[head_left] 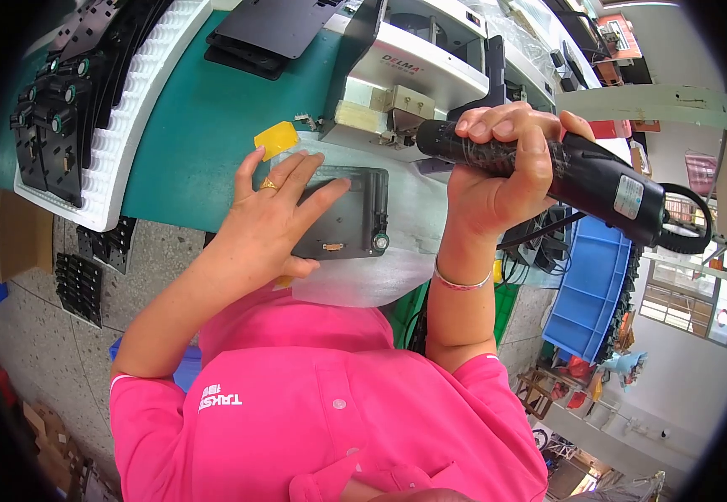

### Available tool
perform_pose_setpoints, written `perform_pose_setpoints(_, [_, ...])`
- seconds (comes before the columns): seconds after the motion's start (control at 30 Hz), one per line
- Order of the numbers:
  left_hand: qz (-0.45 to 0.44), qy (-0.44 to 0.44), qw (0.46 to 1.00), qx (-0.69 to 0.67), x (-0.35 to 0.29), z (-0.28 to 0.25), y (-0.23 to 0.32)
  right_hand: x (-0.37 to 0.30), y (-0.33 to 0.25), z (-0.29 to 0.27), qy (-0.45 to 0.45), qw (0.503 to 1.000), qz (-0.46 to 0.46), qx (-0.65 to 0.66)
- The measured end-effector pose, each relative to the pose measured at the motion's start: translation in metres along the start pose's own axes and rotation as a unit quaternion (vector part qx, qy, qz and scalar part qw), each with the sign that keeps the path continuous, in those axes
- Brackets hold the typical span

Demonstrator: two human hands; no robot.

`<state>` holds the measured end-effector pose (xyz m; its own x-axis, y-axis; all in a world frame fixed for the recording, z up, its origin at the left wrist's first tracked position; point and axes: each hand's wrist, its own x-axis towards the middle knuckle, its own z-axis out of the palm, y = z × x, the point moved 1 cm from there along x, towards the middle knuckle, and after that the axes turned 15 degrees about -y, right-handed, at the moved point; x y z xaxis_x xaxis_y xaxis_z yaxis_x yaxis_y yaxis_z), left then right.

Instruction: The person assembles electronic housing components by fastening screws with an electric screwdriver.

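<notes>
My left hand (271,213) lies palm down with its fingers spread over a flat black panel (342,213), thumb by the near edge. The panel has a small connector and a round green-rimmed part near its right corner. Beyond my fingertips, close to the little finger, is a yellow plastic piece (276,140). My right hand (501,155) is wrapped around a black electric screwdriver (593,180), raised to the right of the panel. Its front end points left, near the white machine's front; no bit can be made out.
The white machine (413,71) with a metal block stands behind the panel. Dark flat plates (275,38) lie on the green mat (204,125). At left, a white foam tray (120,134) holds black panels. A blue bin (585,289) stands at right.
</notes>
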<state>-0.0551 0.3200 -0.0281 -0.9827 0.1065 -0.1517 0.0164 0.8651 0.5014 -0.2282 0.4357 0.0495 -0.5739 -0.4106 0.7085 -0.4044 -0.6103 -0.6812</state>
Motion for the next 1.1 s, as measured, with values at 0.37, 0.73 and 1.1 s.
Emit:
perform_pose_setpoints(0.37, [0.0, 0.012, 1.0, -0.018, -0.001, 0.004, -0.004, 0.027, 0.006, 0.008, -0.151, 0.981, 0.12, 0.019])
perform_pose_setpoints(0.73, [0.007, 0.078, 0.997, -0.022, -0.009, 0.011, -0.002, -0.026, -0.027, -0.015, -0.108, 0.987, 0.09, 0.076])
perform_pose_setpoints(1.1, [0.12, 0.228, 0.966, -0.004, 0.02, 0.042, 0.037, -0.059, -0.028, -0.022, -0.091, 0.99, 0.095, 0.049])
